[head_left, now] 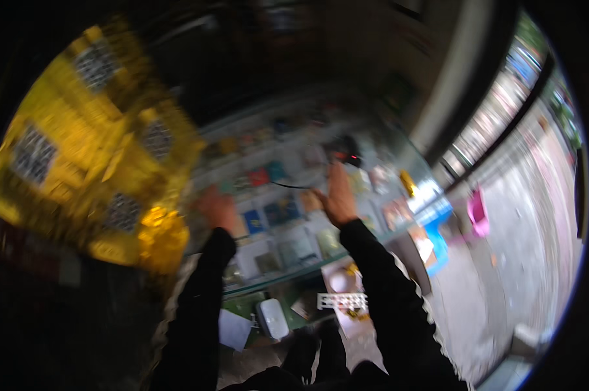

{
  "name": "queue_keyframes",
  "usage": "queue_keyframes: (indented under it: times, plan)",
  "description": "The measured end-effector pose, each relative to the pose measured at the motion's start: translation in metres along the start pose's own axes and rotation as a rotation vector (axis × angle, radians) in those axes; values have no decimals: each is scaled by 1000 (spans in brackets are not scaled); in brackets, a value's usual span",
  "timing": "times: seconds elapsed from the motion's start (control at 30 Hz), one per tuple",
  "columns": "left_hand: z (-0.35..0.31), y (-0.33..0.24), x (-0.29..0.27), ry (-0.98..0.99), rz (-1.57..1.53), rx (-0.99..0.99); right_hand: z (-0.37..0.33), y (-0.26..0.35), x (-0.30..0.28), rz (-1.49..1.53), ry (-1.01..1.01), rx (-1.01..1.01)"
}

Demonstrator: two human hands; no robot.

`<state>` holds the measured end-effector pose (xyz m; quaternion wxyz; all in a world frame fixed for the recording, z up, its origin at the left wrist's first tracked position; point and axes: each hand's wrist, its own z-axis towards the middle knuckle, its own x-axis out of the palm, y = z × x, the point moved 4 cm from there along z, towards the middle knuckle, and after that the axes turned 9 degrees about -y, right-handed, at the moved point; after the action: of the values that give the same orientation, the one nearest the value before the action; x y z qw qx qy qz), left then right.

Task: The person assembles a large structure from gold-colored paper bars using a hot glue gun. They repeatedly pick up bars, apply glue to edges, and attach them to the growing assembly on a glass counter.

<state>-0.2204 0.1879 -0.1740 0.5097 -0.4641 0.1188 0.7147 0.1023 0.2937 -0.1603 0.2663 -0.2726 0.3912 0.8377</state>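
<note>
Both my arms, in dark sleeves, reach over a glass-topped display counter (268, 281). My left hand (217, 207) is over the left part of the glass, its fingers smeared by motion. My right hand (338, 195) is open over the middle right, fingers stretched forward and thumb apart. A thin black cable (291, 186) ends close to that thumb; I cannot tell whether they touch. Just beyond the right fingertips sits a dark device (350, 150) with a small red light. Rows of small flat packets (281, 212), blurred, show at the counter.
Yellow sheets (79, 137) with square black-and-white codes stand at the left. Below the counter's near edge are a white rounded box (272, 319), a white paper (234, 329) and a white lattice piece (342, 301). Blue (436, 241) and pink (478, 212) plastic items stand at the right.
</note>
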Motion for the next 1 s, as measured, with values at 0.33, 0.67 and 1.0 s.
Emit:
queue_keyframes:
  times: [0.33, 0.67, 1.0]
  plan:
    - [1, -24, -35, 78, 75, -49, 12, 12, -19, -312, 235, -98]
    - [-9, -13, -25, 92, -31, -19, -17, -17, -1, 186, 188, 123]
    - [-145, -11, -115, 297, -102, 175, -159, 47, -66, -226, 432, 28]
